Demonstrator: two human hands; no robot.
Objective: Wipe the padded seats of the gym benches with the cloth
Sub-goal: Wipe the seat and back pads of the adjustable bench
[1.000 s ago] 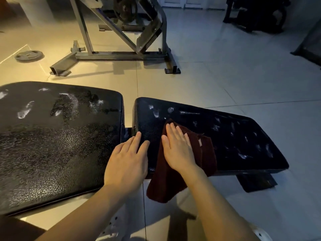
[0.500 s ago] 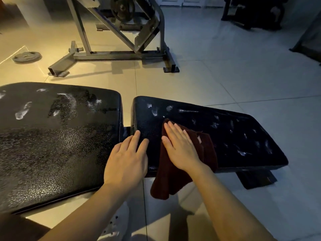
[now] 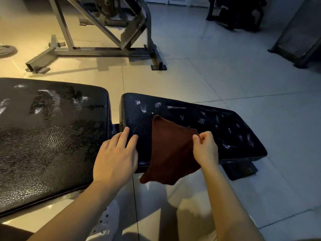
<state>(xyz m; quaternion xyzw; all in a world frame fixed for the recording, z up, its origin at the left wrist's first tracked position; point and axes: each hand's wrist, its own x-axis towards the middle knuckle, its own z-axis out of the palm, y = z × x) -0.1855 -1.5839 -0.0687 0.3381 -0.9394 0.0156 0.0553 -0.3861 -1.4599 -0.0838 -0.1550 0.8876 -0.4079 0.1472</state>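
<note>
A dark red cloth (image 3: 169, 150) lies spread on the smaller black padded seat (image 3: 225, 129), its lower part hanging over the near edge. My right hand (image 3: 205, 147) pinches the cloth's right corner with curled fingers. My left hand (image 3: 116, 153) lies flat with straight fingers across the gap between that seat and the larger black pad (image 3: 48, 136) on the left. Both pads carry pale smudges on their far parts.
A grey steel machine frame (image 3: 104, 49) stands on the tiled floor behind the bench. A weight plate (image 3: 7, 49) lies at the far left. Dark equipment (image 3: 238, 13) sits at the back right, and a sloped frame (image 3: 298, 35) at the right edge. A white shoe (image 3: 107, 221) shows below.
My right hand has lifted off the top of the cloth, moved to its right corner and pinched it. The cloth now lies uncovered. My left hand has stayed in place.
</note>
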